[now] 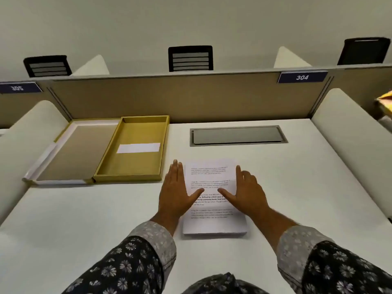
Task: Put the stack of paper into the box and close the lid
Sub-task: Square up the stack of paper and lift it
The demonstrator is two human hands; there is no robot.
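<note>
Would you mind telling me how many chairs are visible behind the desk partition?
3: left chair, middle chair, right chair. Only their backrests show above the partition; others may be hidden.

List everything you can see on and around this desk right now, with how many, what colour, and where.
stack of paper: one, white, printed, desk centre
box: one, gold, open, left of paper, white slip inside
lid: one, tan inside, flat, left of box
cable hatch: one, grey, behind paper
desk: one, white
partition: one, tan, behind desk
number signs: two, blue, on partition
chairs: three, black, beyond partition
left hand: open, at paper's left edge
right hand: open, at paper's right edge
</note>
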